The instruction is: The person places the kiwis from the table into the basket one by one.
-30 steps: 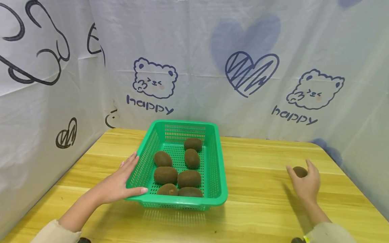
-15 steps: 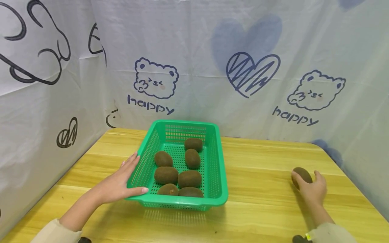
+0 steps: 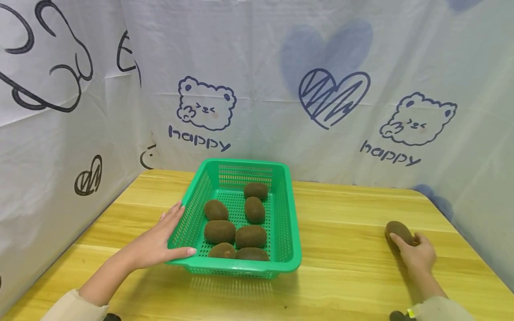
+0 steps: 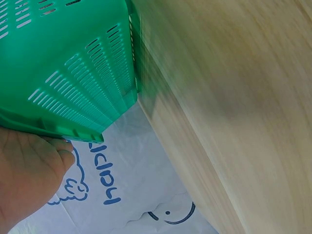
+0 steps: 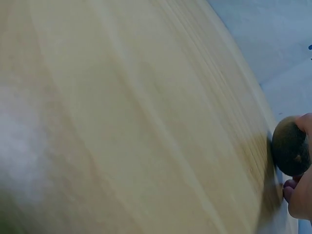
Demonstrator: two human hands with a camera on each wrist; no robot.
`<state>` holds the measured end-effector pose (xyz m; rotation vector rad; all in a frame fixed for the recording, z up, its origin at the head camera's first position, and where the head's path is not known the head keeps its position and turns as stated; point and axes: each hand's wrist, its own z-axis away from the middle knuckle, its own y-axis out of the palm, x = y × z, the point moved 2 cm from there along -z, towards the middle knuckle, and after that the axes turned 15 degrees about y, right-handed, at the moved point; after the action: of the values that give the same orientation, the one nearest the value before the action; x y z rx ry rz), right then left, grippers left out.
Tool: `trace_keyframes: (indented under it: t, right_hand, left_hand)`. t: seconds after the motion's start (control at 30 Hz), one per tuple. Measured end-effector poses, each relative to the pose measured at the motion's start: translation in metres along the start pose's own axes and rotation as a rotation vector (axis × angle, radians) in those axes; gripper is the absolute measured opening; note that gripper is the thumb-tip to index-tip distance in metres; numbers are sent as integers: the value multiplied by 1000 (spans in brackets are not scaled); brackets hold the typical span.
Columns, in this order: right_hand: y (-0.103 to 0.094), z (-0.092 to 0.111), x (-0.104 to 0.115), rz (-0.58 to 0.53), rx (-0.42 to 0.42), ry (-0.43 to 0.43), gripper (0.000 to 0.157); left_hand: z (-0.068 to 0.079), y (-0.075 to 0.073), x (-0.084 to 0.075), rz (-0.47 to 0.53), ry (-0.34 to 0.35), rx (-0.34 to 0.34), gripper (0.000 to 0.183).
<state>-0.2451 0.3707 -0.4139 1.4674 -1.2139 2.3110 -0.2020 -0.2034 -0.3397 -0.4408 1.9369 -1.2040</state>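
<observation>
My left hand (image 3: 154, 243) lies spread at the near left corner of a green plastic basket (image 3: 295, 240). Its thumb reaches over the rim and its straight fingers touch the left side; the left wrist view has the palm against the basket's outer wall (image 4: 73, 92). Inside lie several brown kiwis (image 3: 219, 232), mostly toward the near end. Far to the right, my right hand (image 3: 419, 256) holds a single kiwi (image 3: 397, 231) low over the table, thumb on its near side and fingers curled at its right. The right wrist view shows this kiwi (image 5: 288, 146) between thumb and fingers.
The wooden table (image 3: 341, 249) runs beyond the basket to both sides. A white curtain (image 3: 257, 89) with printed bears and hearts hangs behind and at the sides. A dark object (image 3: 397, 315) is near the right sleeve.
My right hand has shifted right and nearer, so more of the kiwi shows; the kiwi has barely moved since the half-second-old frame. Left hand and basket stay as they were.
</observation>
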Motion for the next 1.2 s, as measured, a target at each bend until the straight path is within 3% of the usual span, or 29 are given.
trace_keyframes:
  t: [0.4, 0.77, 0.93, 1.2]
  right_hand:
    - [2, 5, 7, 82, 10, -46, 69]
    - [-3, 1, 6, 67, 23, -6, 70]
    - [-6, 0, 12, 74, 13, -22, 69]
    - [-9, 10, 24, 84, 69, -67, 72]
  left_hand:
    - [1, -1, -1, 6, -7, -2, 101]
    - [0, -1, 0, -5, -6, 3, 101]
    - [0, -2, 0, -10, -5, 3, 101]
    - [0, -1, -1, -7, -2, -2, 101]
